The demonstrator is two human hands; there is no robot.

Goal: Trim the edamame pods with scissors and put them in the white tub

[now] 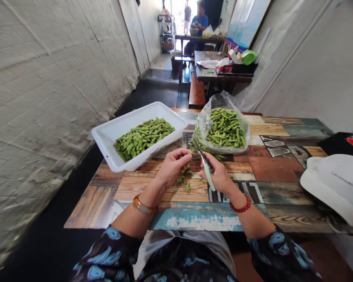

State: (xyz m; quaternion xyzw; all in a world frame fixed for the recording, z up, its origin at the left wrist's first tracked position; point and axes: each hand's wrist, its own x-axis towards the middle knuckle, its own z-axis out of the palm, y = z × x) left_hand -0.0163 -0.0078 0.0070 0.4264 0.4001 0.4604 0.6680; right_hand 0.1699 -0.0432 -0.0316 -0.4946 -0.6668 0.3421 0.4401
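Patchwork-print wood planks cover a table [191, 190] in a narrow, white-walled room. The left hand [175, 167] has its thumb and fingers pinched together on a small green pod [191, 152], above the table's middle. Just beside it, the right hand [217, 174] is closed around green-handled scissors [208, 177], blades pointing away from the wearer. Below and between the hands, green trimmings [188, 188] lie scattered on the planks. Beyond the left hand sits a white plastic tub [105, 145] partly filled with edamame pods [144, 137]; beyond the right, a clear plastic bag [243, 121] stands open, holding more pods [225, 127]. A white cap [333, 180] rests at the table's right side. In the background, a person in a blue shirt [200, 22] sits at a far table [181, 37], hands near a bowl [194, 32].
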